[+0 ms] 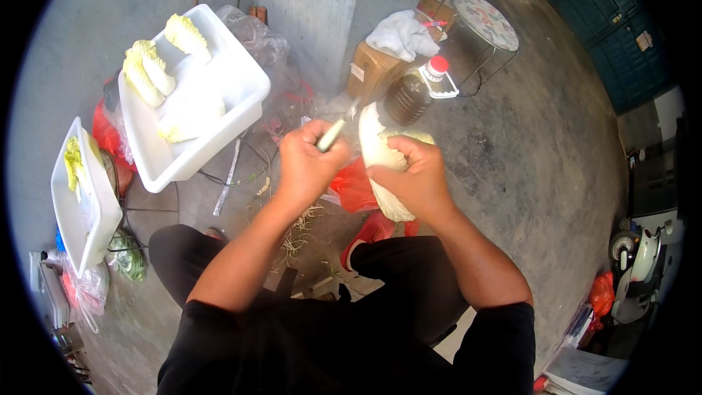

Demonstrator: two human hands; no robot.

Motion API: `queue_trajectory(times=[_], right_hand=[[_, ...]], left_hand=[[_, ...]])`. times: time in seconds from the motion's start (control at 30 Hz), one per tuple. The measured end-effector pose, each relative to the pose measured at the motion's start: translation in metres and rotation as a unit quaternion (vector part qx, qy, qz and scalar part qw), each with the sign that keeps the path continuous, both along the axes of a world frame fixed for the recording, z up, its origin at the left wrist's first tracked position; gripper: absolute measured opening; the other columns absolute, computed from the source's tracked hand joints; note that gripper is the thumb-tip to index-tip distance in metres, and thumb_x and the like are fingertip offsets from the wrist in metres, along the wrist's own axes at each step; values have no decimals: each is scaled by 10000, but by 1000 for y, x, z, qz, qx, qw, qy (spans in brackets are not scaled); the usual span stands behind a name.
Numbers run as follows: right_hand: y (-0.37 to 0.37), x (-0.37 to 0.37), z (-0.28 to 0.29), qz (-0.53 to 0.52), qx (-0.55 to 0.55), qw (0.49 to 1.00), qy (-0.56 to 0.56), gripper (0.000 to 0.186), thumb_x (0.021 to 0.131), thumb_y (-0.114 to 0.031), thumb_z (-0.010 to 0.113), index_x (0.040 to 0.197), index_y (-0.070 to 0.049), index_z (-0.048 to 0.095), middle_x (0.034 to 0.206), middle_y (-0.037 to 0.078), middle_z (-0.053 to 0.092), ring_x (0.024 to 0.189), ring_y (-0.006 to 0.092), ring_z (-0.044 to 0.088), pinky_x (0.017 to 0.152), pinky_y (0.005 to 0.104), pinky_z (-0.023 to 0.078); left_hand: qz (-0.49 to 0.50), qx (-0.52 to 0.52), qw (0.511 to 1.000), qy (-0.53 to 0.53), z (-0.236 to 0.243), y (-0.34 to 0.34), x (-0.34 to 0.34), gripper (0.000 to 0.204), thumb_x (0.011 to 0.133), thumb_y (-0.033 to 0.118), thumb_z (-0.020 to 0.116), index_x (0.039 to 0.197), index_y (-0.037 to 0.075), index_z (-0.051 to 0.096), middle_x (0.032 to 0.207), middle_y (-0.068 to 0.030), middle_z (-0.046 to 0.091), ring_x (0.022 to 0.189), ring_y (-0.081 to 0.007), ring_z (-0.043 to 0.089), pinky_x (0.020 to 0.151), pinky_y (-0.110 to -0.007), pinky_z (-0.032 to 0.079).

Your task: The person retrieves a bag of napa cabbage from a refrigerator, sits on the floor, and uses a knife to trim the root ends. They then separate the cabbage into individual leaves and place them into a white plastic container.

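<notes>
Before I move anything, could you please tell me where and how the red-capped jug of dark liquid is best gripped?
Probably by its white loop handle, coming from the right: the loop juts out beside the red cap on that side, while the jug has the cardboard box on its left. The near side looks awkward: the right hand holds a napa cabbage leaf there.

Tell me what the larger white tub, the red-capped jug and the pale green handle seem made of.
Larger white tub: likely plastic, smooth, with moulded, rounded corners.
Red-capped jug: probably plastic, glossy, with ribs across its dark body.
Pale green handle in the left hand: perhaps plastic, smooth and evenly coloured, but partly covered, so uncertain.
</notes>
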State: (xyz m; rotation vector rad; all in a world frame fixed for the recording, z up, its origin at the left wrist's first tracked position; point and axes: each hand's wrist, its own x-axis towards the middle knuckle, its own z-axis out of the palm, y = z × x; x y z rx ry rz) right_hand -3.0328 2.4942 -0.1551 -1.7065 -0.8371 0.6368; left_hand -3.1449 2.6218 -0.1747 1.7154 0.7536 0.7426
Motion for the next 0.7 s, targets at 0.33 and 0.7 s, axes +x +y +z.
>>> queue_trajectory(times=[0.33, 0.7], right_hand=[[-9, 21, 27, -11, 55, 932, 357, 322, 777, 48, 587, 1094, 56, 535, 945, 112, 622, 797, 183, 629, 689, 320, 535], [-30, 48, 18, -26, -25, 941, 336, 317, 805, -20, 582, 1116, 5, 527, 871, 117, 626, 680, 208, 637, 533, 363, 548]], left_hand=[[-50, 55, 946, 315, -82, 64, 6, 324, 737, 238, 615, 1020, 83, 651, 897, -203, 638, 819, -357, 615, 734, -424, 477], [-47, 261, 934, 241, -96, 76, 120, 341, 792, 165, 531, 1117, 92, 607, 951, -181, 609, 882, -348, 606, 754, -446, 483]])
